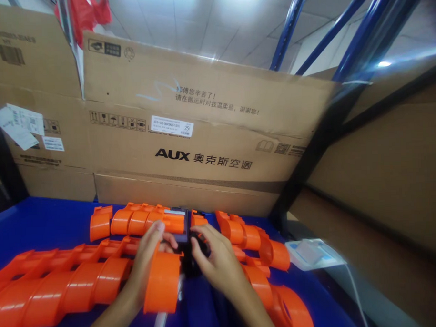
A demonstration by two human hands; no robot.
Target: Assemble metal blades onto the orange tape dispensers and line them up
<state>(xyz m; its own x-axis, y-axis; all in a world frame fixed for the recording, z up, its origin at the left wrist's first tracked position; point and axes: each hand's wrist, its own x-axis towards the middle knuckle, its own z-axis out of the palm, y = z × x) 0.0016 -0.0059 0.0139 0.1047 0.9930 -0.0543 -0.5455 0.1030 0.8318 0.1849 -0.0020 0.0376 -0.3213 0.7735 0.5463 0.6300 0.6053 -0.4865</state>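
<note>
My left hand (149,244) is closed, thumb up and fingers curled, on the upper edge of a curved orange plastic piece (164,282). Opposite it, my right hand (216,254) curls its thumb and fingers around a small black part (202,245), whose shape is mostly hidden. Between the two hands stands a dark upright fixture (187,253), partly covered by them. Rows of similar nested orange pieces lie to the left (65,288), behind (144,218) and to the right (256,238) of my hands.
The blue tabletop (62,216) is backed by a tall cardboard sheet (218,182) with printing. A dark rack post (306,146) rises at the right. Near it lies a white-and-blue packet or device (314,253) with a white cable (356,292). A silvery strip (160,323) shows at the front.
</note>
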